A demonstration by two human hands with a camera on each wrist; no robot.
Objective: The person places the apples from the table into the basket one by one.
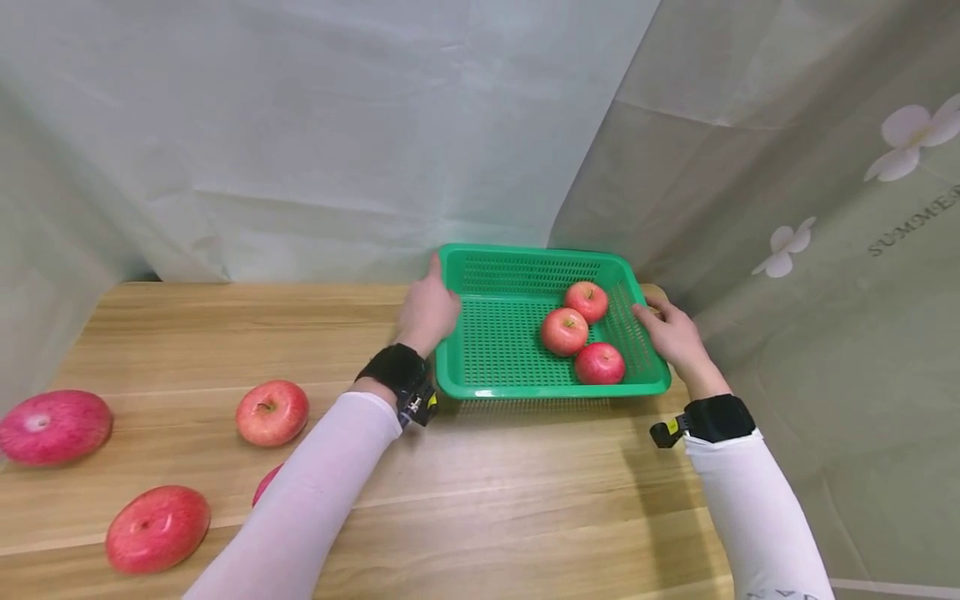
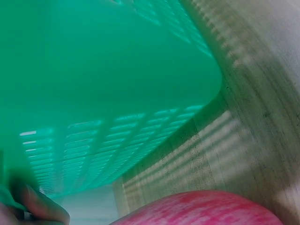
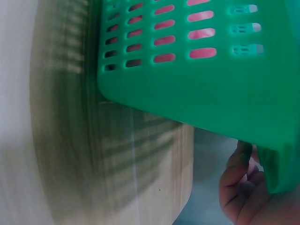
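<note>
While both of my hands sit on the green perforated plastic basket, I see it at the far right of the pale wooden plank table, its right side close to the table's right edge. My left hand grips the basket's left rim with fingers curled over it, and my right hand holds the right rim, its fingers curled under the lip in the right wrist view. Three red apples lie together in the basket's right half, touching or nearly so. Four more red apples lie loose on the near left of the table, well apart from the basket; one is partly hidden by my white sleeve. Bare wood stretches between those apples and the basket. Pale cloth hangs behind the table's far edge, and an olive curtain with white flowers closes the right side, printed with letters reading "SUMME", cut off at the frame edge.
</note>
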